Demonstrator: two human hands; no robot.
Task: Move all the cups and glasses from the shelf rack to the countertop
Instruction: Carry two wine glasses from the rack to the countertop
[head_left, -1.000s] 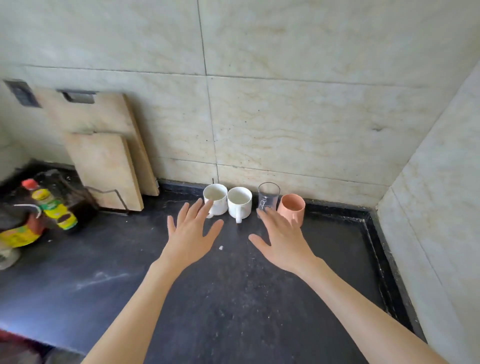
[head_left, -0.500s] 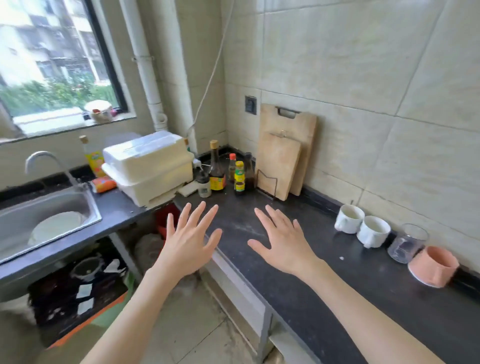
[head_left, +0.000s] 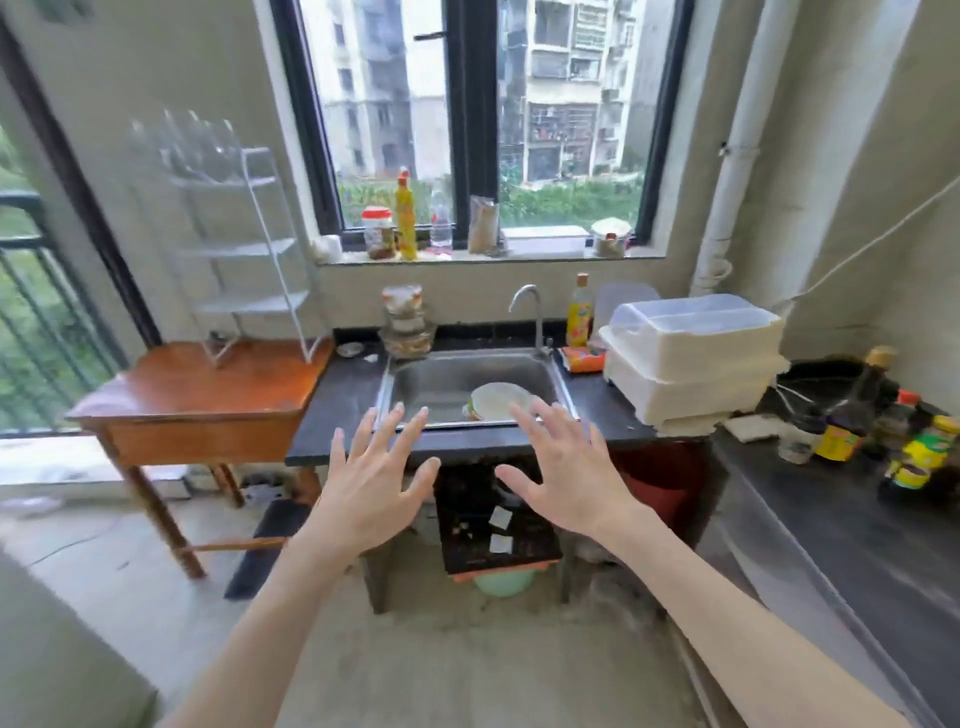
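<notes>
Left hand and right hand hover empty, fingers spread, before the sink; the rack stands on the table.

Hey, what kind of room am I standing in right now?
Most likely a small home kitchen: a steel sink with a tap under the window, sauce bottles on a dark countertop, and a white shelf rack.

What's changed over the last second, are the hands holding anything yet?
The view swung left, from the four cups by the wall to the sink and the white rack on the wooden table. Left hand and right hand stayed open, empty, fingers spread.
</notes>
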